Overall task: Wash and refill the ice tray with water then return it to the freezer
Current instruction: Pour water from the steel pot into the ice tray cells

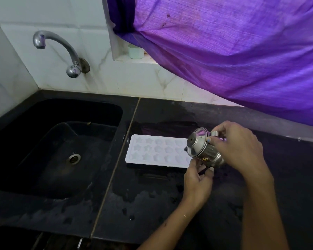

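A white ice tray (155, 150) with star-shaped cells lies flat on the wet black counter (152, 204), just right of the sink. Over the tray's right end a small steel lidded pot (201, 147) is tipped toward the tray. My right hand (238, 147) grips the pot by its handle from the right, thumb on the lid's edge. My left hand (197, 181) supports the pot from below with curled fingers. The tray's right end is hidden behind the pot.
A black sink (58, 141) with a metal drain (73, 158) fills the left. A chrome tap (61, 49) juts from the tiled wall above it. A purple curtain (233, 51) hangs over the right. A pale cup (135, 51) stands on the window ledge.
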`<move>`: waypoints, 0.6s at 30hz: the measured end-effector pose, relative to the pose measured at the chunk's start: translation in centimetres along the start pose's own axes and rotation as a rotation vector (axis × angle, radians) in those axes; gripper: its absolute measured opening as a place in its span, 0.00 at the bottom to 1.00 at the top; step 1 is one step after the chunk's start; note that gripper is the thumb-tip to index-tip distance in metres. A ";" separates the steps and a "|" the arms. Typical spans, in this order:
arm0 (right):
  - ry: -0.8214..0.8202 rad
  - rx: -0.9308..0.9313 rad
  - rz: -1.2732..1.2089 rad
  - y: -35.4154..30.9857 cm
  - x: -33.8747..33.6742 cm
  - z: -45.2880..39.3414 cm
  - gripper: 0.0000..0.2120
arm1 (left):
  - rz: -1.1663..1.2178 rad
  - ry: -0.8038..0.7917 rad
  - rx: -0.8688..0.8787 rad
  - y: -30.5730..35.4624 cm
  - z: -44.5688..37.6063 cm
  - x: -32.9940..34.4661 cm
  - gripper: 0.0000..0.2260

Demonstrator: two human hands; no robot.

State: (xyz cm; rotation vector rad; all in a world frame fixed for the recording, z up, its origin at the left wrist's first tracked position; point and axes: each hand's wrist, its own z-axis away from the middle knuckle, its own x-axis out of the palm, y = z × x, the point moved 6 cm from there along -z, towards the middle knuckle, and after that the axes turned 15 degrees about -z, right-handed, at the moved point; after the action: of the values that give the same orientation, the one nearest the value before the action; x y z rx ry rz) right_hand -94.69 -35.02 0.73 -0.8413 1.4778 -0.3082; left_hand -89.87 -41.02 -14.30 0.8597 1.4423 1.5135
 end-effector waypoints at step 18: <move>0.007 -0.035 -0.065 -2.1 1.3 0.0 0.05 | -0.082 0.053 0.014 0.3 0.3 -2.6 0.20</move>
State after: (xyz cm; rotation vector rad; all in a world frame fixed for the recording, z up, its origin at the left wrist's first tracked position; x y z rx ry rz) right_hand -93.92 -37.36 1.14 -0.9185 1.4683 -0.3349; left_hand -88.58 -43.31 -13.76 0.7646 1.5104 1.4759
